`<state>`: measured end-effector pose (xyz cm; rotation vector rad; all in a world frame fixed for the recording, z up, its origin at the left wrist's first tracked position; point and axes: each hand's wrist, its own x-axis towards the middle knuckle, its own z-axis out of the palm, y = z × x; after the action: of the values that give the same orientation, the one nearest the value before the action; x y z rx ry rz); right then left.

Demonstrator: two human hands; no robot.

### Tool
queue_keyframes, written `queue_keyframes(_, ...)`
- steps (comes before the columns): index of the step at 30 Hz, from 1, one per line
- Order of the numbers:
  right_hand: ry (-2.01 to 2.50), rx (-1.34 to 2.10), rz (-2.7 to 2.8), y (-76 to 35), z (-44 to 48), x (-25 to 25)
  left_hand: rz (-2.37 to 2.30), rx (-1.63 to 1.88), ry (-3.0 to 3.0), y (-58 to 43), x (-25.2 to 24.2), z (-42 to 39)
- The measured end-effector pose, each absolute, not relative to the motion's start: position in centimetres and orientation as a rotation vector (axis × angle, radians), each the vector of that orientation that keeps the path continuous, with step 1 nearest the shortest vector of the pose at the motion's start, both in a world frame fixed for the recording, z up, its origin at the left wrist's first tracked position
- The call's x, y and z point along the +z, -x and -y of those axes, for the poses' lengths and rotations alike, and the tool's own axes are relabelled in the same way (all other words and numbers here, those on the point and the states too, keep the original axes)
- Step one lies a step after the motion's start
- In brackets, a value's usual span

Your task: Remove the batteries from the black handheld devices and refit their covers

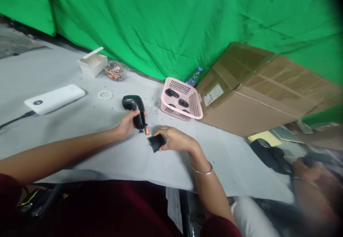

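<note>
The left hand (128, 124) clasps a black device (138, 105) over a table (120, 162) as the right hand (175, 139) pinches a black piece (156, 143) near a battery (147, 129), where steady, light holds should serve best.

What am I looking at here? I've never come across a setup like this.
There is no machine: a person works with two bare hands, and this single picture comes from a camera worn on their head, looking forward and down. The left hand has a curved black device in its grip; the right hand has a small dark piece. Near both, on the pale table, is an orange battery. Farther back are a white block with a cable, a pale ring, an open white box and a pink basket holding dark parts. At far right, another person's hand is blurred.
</note>
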<state>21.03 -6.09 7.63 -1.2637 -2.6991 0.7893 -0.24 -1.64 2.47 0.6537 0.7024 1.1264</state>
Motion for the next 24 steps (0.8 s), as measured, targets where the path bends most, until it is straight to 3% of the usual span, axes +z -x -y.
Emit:
queue_keyframes(6, 1.264, 0.506, 2.72, -19.2, 7.7, 7.7, -0.552, 1.096, -0.766, 0.9, 3.0, 1.1)
queue_keyframes(11, 1.187, 0.84, 2.404, -19.7, 7.9, 8.7, -0.474, 1.013, -0.841, 1.2, 3.5, 1.1)
queue_keyframes(16, 1.304, 0.788, 1.795, -19.2, 6.7, 6.9, -0.409, 0.983, -0.939, 0.9, 3.3, 1.6)
queue_keyframes(24, 1.271, 0.913, 1.536, -16.3, 6.7, 4.9, -0.385, 0.964, -1.223, 1.0, 1.2, 1.4)
